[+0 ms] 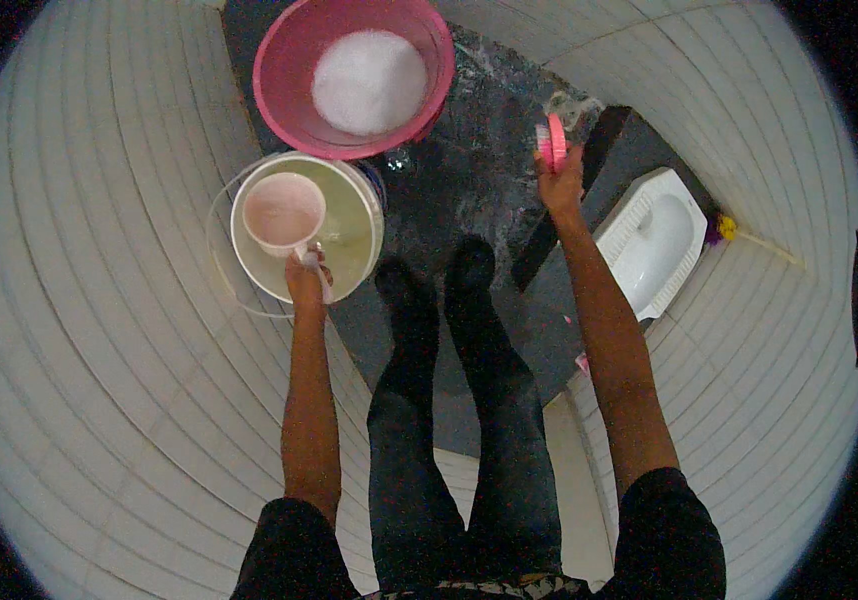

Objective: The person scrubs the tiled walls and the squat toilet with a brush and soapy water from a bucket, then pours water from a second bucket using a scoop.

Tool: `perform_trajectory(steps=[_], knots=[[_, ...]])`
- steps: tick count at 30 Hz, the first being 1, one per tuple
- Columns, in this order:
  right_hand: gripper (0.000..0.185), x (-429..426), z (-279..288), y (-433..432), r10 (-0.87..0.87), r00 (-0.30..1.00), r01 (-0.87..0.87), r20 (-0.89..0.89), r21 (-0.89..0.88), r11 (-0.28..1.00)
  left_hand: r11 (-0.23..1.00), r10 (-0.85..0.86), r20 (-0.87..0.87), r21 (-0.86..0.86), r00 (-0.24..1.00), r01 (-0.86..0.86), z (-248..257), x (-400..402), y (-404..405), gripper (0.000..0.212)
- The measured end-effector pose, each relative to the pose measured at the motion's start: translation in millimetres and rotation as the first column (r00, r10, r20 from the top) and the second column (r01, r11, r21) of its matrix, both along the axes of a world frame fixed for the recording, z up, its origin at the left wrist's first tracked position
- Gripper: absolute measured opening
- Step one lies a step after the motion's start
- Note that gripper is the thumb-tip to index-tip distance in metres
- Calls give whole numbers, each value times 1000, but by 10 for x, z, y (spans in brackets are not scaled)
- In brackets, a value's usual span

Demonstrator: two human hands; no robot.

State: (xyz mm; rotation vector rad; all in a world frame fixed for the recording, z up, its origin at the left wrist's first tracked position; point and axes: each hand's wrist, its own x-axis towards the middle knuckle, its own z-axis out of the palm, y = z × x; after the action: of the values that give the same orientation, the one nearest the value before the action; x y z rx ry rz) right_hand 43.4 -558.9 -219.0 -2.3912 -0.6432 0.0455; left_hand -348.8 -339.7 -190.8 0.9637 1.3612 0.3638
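My left hand grips the handle of a pale pink plastic mug, held over a white bucket. Yellowish water lies in that bucket; I cannot tell whether the mug holds any. Out to the right, my right hand is closed around a pink scrub brush with pale bristles facing left. The brush is raised near the step on the right. Behind the bucket stands a pink plastic tub with white suds inside.
A white squat toilet pan is set in the raised dark step. Beside it, a stick-handled brush with yellow and purple bristles leans at the wall. The dark floor has whitish smears. Tiled walls close in on both sides.
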Motion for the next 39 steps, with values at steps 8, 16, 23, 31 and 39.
perform_trajectory(steps=[8,16,23,31,39], knots=[[57,-732,72,266,-72,862,-10,-501,-159,987,962,-95,27,-255,995,99,-658,-361,173,33],[47,-933,-106,394,41,644,171,-764,195,966,990,-34,-32,-138,999,30,-562,-675,205,53],[36,-1057,922,1114,6,722,294,-691,315,903,899,-285,-360,220,888,378,78,-484,234,67],[35,-1212,1626,1657,65,791,291,-608,468,835,802,-226,-431,427,874,418,508,-276,314,63],[40,-747,688,2352,237,882,-90,-407,349,933,716,-265,-391,533,882,451,808,176,689,56]])
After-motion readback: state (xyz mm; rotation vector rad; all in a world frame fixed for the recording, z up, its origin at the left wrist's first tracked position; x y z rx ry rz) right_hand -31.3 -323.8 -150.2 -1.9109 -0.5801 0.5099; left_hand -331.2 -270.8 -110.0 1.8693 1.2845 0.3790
